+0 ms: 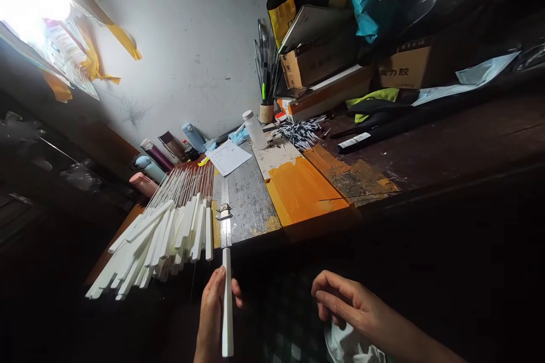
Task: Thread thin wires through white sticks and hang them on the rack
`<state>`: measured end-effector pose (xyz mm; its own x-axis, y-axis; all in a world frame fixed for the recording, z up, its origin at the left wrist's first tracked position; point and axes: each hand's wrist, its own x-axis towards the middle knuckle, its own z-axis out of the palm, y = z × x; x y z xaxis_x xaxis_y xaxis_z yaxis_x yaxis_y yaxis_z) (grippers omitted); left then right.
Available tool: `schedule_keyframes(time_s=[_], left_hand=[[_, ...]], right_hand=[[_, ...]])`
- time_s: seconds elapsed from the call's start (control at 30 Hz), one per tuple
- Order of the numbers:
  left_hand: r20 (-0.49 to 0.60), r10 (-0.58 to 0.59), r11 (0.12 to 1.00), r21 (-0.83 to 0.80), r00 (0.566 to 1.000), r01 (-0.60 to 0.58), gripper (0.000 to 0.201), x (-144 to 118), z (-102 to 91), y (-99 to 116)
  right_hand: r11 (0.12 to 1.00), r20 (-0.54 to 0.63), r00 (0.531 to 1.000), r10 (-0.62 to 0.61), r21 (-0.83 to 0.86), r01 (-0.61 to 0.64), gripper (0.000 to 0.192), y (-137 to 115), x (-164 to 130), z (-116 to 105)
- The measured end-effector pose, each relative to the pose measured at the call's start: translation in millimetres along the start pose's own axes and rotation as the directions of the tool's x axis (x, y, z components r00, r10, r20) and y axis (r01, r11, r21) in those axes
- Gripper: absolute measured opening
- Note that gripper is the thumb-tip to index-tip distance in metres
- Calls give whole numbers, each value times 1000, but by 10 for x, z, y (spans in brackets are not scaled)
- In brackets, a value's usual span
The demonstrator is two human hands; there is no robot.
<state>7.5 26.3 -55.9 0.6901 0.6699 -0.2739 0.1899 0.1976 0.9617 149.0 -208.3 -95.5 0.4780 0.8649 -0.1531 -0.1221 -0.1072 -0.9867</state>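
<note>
A long white square-sided bar (227, 306) is gripped upright by my left hand (212, 309), thumb on one side and fingers round the other. Its top end meets the table edge, in line with a metal ruler strip (225, 232) that carries a small dark clip-like fitting (223, 212). To the right, away from the table, my right hand (347, 300) has its fingers curled and thumb drawn in against them; whatever lies between them is hidden. Left of the strip, a heap of similar white bars (159, 238) with thin wires (187, 181) overhangs the edge.
A white bottle (255, 130) and a paper sheet (229, 157) stand and lie behind the grey board (251, 204). Orange tape (302, 190) covers the board beside it. Small black-and-white sticks (302, 131), cardboard boxes (317, 68) and flasks (157, 156) line the back.
</note>
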Motion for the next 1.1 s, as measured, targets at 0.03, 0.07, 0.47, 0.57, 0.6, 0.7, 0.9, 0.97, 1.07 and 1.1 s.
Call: schedule_keyframes(time_s=[0.03,0.07,0.47,0.57,0.6,0.7,0.9,0.97,1.07,1.1], left_hand=[[5,-5,1000,9,1000,5,46,9,-13,-1],[13,-7,1000,18,1000,7,47,17,-23,-4],[-8,7,994,-105,1000,-8,39,40,45,11],[-9,-13,987,-157,1000,12,39,4,60,-9],[-8,-19,986,-167,1000,18,42,-21,67,-16],[0,-3,990,-138,1000,2,46,-144,104,-32],[-27,271,936,240,962,-257,37,-524,257,-178],[-19,443,802,455,896,-387,26,-637,321,-305],[117,600,551,656,791,-515,18,-768,426,-510],[153,613,500,684,775,-531,22,-801,460,-566]], right_hand=[[1000,2,1000,3,3,-3,32,21,-2,2],[1000,5,1000,6,4,-6,32,39,-5,5],[1000,37,999,10,-10,-10,33,42,-5,137],[999,27,1000,4,-52,-3,35,-26,-48,171],[998,28,1000,0,-70,2,36,-51,-70,177],[985,6,998,-67,-156,68,37,-119,-148,190],[829,-87,895,-437,-425,363,27,-161,-292,238],[723,-91,810,-580,-516,459,32,-126,-310,250],[634,-84,781,-619,-640,434,37,-19,-317,250],[629,-80,802,-593,-667,399,34,29,-319,246]])
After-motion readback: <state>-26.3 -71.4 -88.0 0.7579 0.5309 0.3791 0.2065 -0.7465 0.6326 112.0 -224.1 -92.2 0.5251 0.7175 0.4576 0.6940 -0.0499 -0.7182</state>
